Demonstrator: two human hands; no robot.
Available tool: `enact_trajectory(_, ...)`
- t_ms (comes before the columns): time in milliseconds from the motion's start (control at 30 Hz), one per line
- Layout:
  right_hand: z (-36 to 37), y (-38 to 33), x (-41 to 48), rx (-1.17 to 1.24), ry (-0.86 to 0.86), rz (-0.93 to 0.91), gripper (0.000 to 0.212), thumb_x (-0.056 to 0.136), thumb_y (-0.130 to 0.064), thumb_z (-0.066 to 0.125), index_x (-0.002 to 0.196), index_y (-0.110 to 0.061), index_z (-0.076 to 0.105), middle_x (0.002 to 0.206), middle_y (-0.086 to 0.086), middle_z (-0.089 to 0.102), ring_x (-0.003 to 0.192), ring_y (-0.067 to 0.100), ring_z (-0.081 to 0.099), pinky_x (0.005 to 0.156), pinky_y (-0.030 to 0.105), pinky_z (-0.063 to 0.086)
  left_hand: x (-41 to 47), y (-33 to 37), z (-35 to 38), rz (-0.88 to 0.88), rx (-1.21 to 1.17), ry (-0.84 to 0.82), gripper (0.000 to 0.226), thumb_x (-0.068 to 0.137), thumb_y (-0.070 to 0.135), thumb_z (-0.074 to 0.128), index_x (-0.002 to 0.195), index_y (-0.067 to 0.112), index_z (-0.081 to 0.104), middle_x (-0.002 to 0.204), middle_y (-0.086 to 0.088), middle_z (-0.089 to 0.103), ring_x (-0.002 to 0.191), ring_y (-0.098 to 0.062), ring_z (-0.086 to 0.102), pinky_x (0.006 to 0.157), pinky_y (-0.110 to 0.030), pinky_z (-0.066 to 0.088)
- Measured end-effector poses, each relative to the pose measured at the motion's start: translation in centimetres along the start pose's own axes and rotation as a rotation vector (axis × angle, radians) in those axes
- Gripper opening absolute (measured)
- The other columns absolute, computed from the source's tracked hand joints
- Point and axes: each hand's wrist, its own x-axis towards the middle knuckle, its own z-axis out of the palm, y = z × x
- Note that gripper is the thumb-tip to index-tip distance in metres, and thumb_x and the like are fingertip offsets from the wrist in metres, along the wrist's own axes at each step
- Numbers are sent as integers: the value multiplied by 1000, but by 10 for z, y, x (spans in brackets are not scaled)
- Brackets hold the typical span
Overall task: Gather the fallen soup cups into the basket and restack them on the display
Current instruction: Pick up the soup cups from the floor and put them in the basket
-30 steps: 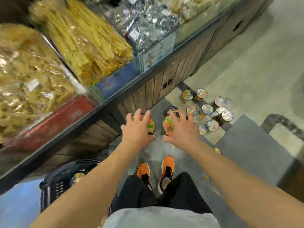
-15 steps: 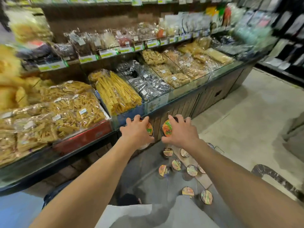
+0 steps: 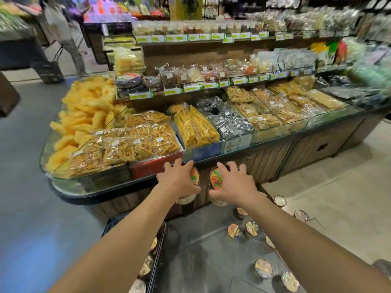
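Note:
My left hand [image 3: 178, 181] grips a soup cup [image 3: 194, 177] with a green and orange lid, held in the air in front of the display counter. My right hand [image 3: 233, 183] grips a second soup cup [image 3: 215, 179] beside it. Both cups hang at the height of the counter's wooden base. Several fallen soup cups [image 3: 263, 268] lie on the grey floor below my right arm, one cup [image 3: 233, 230] nearer the counter. A black basket [image 3: 158, 248] stands on the floor under my left arm, with cups inside it.
A glass-fronted display counter [image 3: 264, 138] full of bagged snacks runs across the view, with shelves above it. A person with a trolley [image 3: 63, 37] walks at the far left. Open floor lies to the left and right.
The view has risen from the floor to the counter and shelves. Both hands keep their cups and have lifted with them. The basket has come back into view below.

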Motion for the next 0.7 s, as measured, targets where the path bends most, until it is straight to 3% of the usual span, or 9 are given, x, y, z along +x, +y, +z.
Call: enact_trajectory(700, 99, -295, -54, -25, -143, -153, 106, 80, -74, 65, 162, -31, 14, 162, 5, 23, 146, 39, 23, 108, 55, 43, -132, -300, 41, -210, -66, -54, 102, 77, 63, 73, 159, 41, 17, 166, 1, 17, 147, -37, 20, 111, -62, 37)
